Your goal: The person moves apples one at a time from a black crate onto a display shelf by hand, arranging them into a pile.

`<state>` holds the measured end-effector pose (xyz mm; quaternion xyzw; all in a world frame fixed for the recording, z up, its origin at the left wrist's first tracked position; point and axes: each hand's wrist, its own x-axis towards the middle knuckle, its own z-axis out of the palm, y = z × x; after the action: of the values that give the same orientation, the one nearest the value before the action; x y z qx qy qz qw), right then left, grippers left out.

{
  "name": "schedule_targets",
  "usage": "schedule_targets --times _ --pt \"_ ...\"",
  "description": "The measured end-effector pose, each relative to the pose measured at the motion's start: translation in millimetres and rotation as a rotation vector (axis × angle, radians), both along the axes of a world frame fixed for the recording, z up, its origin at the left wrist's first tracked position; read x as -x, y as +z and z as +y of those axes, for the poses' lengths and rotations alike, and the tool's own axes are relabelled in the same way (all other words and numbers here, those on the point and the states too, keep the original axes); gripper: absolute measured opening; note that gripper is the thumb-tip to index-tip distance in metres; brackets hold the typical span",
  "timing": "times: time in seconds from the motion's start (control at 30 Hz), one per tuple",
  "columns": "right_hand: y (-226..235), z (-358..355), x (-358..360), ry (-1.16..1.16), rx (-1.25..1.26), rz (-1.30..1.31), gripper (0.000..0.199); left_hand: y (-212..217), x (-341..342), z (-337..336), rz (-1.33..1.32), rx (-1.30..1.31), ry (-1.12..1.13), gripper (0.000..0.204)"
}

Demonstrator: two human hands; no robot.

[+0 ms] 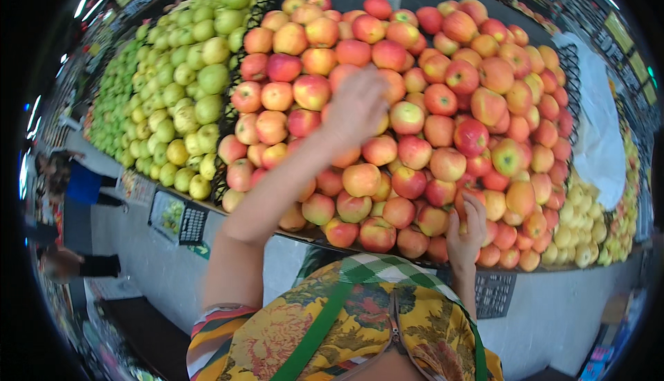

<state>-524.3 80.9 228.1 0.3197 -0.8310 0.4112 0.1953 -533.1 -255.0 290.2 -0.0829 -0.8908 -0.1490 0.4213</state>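
Observation:
A wide heap of red and yellow apples point(415, 153) fills the display in front of me. My left hand point(361, 104) is stretched over the middle of the heap, back of the hand up. Motion smears its fingers, and whether they grip an apple there is hidden. At the front edge, to the right, my right hand point(467, 232) has its thumb and fingers bent around a red apple point(462, 200), which still rests among its neighbours. Part of that apple lies behind the fingers.
Green apples point(183, 73) slope away on the left, behind a black mesh divider point(227, 97). A white sheet point(598, 125) and pale yellow fruit point(577, 225) lie to the right. Two people point(86, 184) stand on the floor at the left. A black crate point(192, 225) sits below the display.

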Motion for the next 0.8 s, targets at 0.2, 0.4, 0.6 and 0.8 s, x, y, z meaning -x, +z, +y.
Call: schedule_targets --times 0.2,0.4,0.6,0.8 --pt "-7 9 10 0.138 -0.032 0.086 0.027 -49 -71 107 -0.358 0.145 0.168 0.069" --pt "-6 12 19 0.245 -0.156 0.189 0.024 -60 -74 111 -0.362 0.160 0.228 0.076" --pt "0 17 31 0.308 0.012 0.065 0.021 -38 -64 115 -0.308 0.080 0.275 0.059" --pt "13 15 45 0.272 0.175 -0.113 0.017 -18 -8 114 -0.099 -0.118 0.213 0.048"
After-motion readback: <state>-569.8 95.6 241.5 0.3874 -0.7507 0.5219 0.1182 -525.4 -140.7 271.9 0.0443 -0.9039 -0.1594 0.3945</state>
